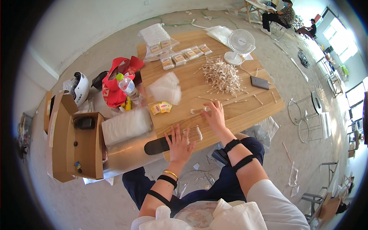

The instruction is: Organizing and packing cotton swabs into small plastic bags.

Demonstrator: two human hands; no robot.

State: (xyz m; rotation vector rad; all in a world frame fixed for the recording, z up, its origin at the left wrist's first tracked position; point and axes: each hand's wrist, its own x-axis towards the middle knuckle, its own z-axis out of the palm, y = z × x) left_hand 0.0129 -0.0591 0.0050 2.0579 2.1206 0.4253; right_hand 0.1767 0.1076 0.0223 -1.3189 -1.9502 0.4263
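Note:
My left hand (179,146) lies fairly flat near the table's front edge, fingers spread. Its right side touches a neat row of cotton swabs (195,134), and a dark flat, rounded strip (156,146) runs out from under it to the left. Just beyond, my right hand (216,117) bends its fingers and thumb over the right end of a small bundle of cotton swabs (196,111); the fingers partly hide that end. A large loose heap of cotton swabs (222,76) lies farther back, with several single ones scattered before it.
On the wooden table (237,122) are a white fan (241,41), a dark power bank (260,82), clear bags (166,89), small yellow-and-white packets (161,108) and packed bags (186,56). To the left stand a bottle (128,86), a red bag (113,86) and an opened cardboard box (84,149).

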